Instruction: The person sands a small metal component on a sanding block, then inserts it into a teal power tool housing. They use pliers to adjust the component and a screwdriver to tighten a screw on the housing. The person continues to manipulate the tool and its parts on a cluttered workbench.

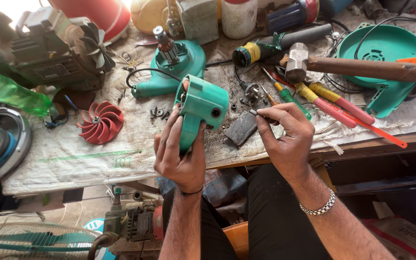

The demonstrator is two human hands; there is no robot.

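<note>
My left hand [179,154] grips a teal plastic tool housing half [199,108], held upright over the bench edge. My right hand [285,135] pinches a small metal screw [255,112] between thumb and fingers, just right of the housing. Behind them on the bench lies the other teal housing half [172,67] with a motor armature [167,45] standing in it. A red fan impeller [100,121] lies to the left. Loose screws [159,113] sit on the cloth near the housing.
A hammer [357,67], red- and yellow-handled screwdrivers [333,103], a green round cover [386,45], a dark flat block [240,127] and a grey motor [49,53] crowd the bench. A green bottle [6,91] lies left. A fan [30,240] and motor parts sit below.
</note>
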